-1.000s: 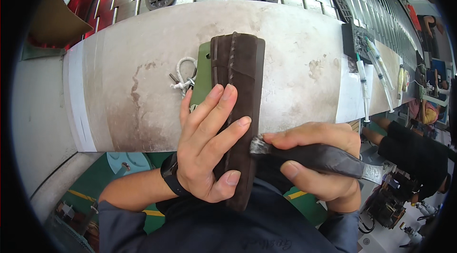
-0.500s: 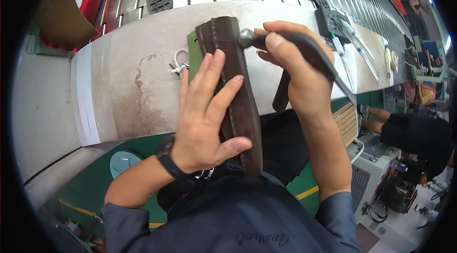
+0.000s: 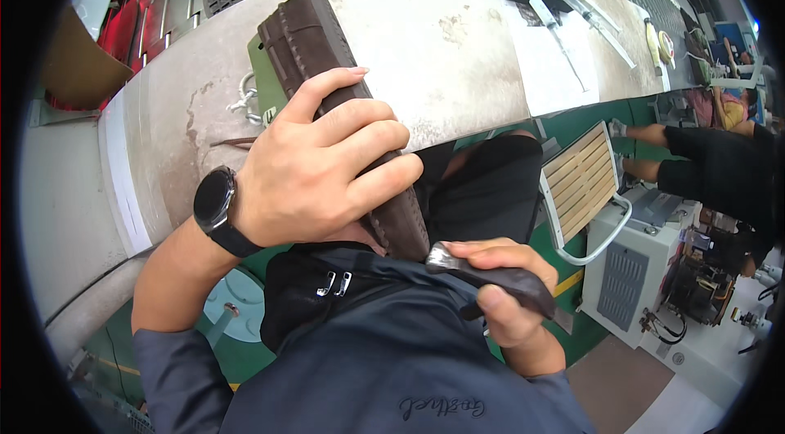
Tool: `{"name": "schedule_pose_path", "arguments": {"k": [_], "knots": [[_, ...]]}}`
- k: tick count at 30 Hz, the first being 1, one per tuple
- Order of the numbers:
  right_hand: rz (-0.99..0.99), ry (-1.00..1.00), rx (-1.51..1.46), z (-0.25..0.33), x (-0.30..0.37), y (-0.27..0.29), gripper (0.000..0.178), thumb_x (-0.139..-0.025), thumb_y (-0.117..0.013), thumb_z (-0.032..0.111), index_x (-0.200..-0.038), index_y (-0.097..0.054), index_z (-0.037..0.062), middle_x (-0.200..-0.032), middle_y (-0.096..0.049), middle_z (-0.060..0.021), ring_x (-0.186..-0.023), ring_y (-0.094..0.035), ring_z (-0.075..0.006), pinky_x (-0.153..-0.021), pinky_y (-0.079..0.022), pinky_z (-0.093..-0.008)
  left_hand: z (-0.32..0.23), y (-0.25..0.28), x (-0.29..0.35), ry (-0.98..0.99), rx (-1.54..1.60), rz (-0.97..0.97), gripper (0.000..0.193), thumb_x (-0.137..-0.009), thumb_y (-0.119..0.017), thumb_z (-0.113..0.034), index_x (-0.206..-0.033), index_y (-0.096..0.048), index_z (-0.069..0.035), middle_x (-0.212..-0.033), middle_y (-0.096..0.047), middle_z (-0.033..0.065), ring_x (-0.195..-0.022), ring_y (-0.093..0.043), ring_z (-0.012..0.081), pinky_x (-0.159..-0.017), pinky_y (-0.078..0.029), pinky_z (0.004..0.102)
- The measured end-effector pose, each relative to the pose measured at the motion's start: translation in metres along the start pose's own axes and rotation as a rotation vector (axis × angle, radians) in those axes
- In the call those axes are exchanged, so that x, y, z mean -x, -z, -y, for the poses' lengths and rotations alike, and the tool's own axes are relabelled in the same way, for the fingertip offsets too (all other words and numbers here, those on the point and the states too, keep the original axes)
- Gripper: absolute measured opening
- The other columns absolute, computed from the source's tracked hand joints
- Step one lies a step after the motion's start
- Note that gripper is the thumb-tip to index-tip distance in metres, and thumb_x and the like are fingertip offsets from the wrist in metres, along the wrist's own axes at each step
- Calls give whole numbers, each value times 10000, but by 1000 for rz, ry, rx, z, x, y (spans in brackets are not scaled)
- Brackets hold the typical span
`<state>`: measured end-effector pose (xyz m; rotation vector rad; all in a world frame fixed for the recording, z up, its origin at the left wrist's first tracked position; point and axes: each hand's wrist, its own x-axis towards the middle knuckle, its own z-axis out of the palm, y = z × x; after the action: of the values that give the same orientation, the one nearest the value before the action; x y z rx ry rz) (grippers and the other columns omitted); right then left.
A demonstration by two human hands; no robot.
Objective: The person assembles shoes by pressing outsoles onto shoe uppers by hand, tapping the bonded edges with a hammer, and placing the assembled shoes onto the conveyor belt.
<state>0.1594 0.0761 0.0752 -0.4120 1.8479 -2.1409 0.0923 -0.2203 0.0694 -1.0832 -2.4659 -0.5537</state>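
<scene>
A long dark brown leather strap [image 3: 315, 42] with stitched edges lies across a green pad [image 3: 263, 74] on the pale workbench [image 3: 458, 50] and hangs over its near edge. My left hand [image 3: 323, 164], with a black watch on the wrist, presses flat on the strap's middle. My right hand [image 3: 503, 295] is close to my chest and grips a dark-handled tool [image 3: 491, 275] whose metal tip touches the strap's lower end.
A metal shackle [image 3: 245, 103] lies left of the green pad. Syringes [image 3: 564, 17] and small tools lie at the bench's far right. A slatted stool [image 3: 580, 181] and a grey machine [image 3: 646, 270] stand at right, beside another person [image 3: 719, 156] in black.
My right hand has drawn the tool from the strap's far end on the bench down to its near end by my chest. My left hand has stayed pressed on the strap.
</scene>
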Motion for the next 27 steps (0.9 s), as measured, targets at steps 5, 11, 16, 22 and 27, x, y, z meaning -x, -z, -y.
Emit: {"name": "schedule_pose_path", "arguments": {"k": [5, 11, 16, 22, 27], "knots": [[88, 85, 225, 23, -37, -2, 311, -845, -792, -5, -1143, -717, -50, -1146, -776, -243, -1087, -778, -362, -980, -614, -421, -1, -3, -3, 10, 15, 17, 361, -812, -719, -320, -1088, -713, -88, -1058, -690, 64, -1042, -701, 262, -1145, -439, 592], [301, -32, 559, 70, -102, -24, 310, -853, -769, 12, -1150, -721, -63, -1176, -766, -233, -1105, -762, -295, -992, -588, -382, -3, -3, 8, 50, -4, -51, 454, -870, -698, -300, -1236, -680, -32, -1091, -716, 72, -1066, -707, 261, -1151, -442, 585], [232, 65, 624, 63, -130, -56, 321, -908, -788, 39, -1209, -703, -30, -1161, -768, -149, -1091, -738, -221, -974, -565, -337, 1, 3, 19, 196, 150, -94, 892, -937, -648, -493, -1601, -397, 47, -1588, -481, 295, -1459, -509, 444, -1232, -346, 585], [142, -180, 182, 77, -138, -32, 281, -911, -783, 4, -1167, -707, -83, -1118, -791, -207, -1066, -752, -190, -952, -599, -323, 0, 9, 39, 477, 60, -27, 1214, -733, -824, -576, -1637, -321, 59, -1701, -318, 315, -1587, -325, 478, -1269, -251, 635], [255, -348, 317, 79, -150, -32, 212, -906, -799, 50, -1100, -751, -20, -1008, -810, -125, -901, -758, -128, -809, -594, -268, 8, -3, 45, 440, -19, -9, 1101, -784, -819, -494, -1607, -356, 71, -1695, -336, 309, -1586, -326, 477, -1259, -255, 662]]}}
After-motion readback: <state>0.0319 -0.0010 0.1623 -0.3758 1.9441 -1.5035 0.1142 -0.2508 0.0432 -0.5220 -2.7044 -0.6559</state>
